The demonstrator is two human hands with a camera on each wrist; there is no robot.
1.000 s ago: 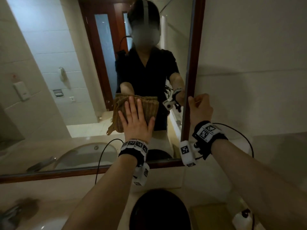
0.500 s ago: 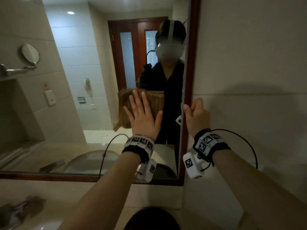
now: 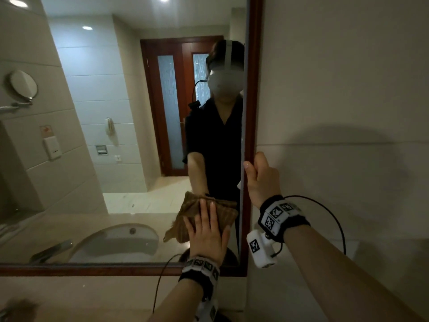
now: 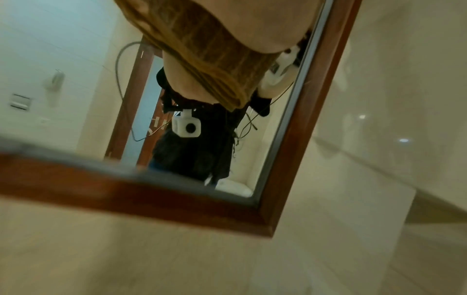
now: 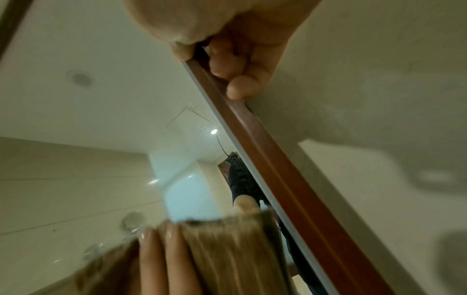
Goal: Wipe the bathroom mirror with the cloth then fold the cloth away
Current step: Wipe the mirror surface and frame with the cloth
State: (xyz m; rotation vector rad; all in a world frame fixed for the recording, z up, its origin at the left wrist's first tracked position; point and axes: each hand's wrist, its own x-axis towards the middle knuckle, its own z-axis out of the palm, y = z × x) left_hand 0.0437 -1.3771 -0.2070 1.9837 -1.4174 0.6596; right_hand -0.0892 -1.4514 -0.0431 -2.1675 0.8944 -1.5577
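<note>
The left hand [image 3: 206, 238] lies flat, fingers straight, pressing the brown cloth [image 3: 222, 217] against the mirror [image 3: 116, 135] low near its right corner, hiding much of the cloth. Beyond, the right hand [image 3: 262, 177] curls around the wooden frame [image 3: 251, 89], fingertips [image 5: 238, 89] tucked behind its edge.

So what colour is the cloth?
The cloth is tan-brown with ribbed stripes, clearest in the head view.
</note>
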